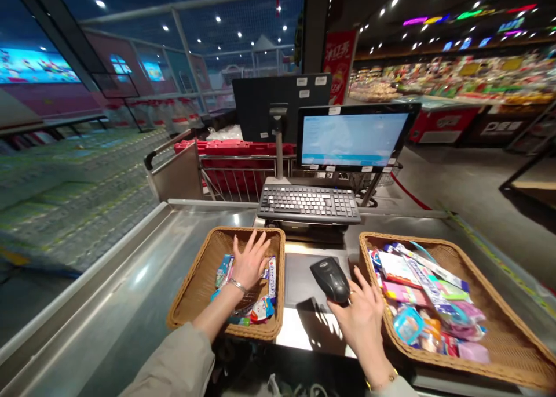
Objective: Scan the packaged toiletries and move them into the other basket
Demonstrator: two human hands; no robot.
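Observation:
My left hand (251, 263) is over the left wicker basket (187, 298), palm down with its fingers spread. Small packets surround it there: a blue and white wrapped stick (272, 278) at the right wall and a red, white and blue packet (262, 309) near the front. Between the baskets, my right hand (364, 310) grips a black barcode scanner (329, 276) by its near end, with some fingers loosely extended. The scanner is raised above the counter and casts a shadow. Part of its grip is hidden by the hand.
The right wicker basket (516, 342) holds several colourful packages. Behind the metal counter (130, 281) are a black keyboard (310, 203) and a lit monitor (351, 136), with a second screen (256, 107) turned away. Red crates (226, 148) in a cart stand beyond.

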